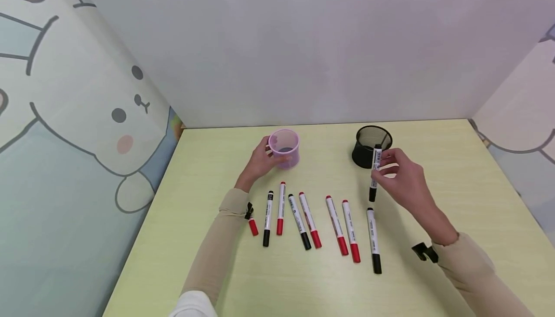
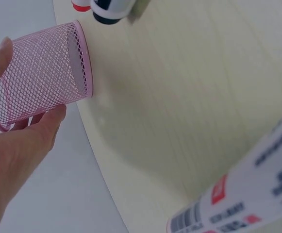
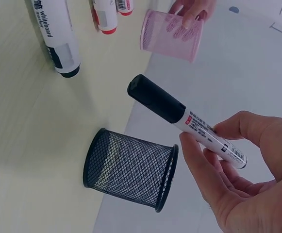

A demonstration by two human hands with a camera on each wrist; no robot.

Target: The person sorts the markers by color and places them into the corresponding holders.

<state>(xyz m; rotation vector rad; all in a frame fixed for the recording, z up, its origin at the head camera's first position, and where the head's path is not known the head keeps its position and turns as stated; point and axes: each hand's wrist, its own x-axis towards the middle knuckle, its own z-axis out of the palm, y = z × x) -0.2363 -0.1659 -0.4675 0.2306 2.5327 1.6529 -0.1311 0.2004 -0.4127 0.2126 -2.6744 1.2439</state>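
My left hand (image 1: 259,162) grips a pink mesh pen cup (image 1: 291,154) at the back of the table, its thumb and fingers on either side of the wall. In the left wrist view the cup's base ring (image 2: 86,58) stays beyond the fingers. My right hand (image 1: 405,177) pinches a whiteboard marker (image 3: 211,136) with a white barrel between thumb and fingertips. Its black cap (image 3: 155,98) points down toward the table. Close behind this marker stands a black mesh pen cup (image 3: 131,167), upright and untouched by the hand.
Several markers lie in a loose row in front of the cups, such as a black-capped marker (image 1: 374,240) at the right and a red-capped marker (image 1: 281,208) further left. A red cap (image 1: 253,227) shows beside the left sleeve. A pale wall (image 1: 303,57) rises behind the table.
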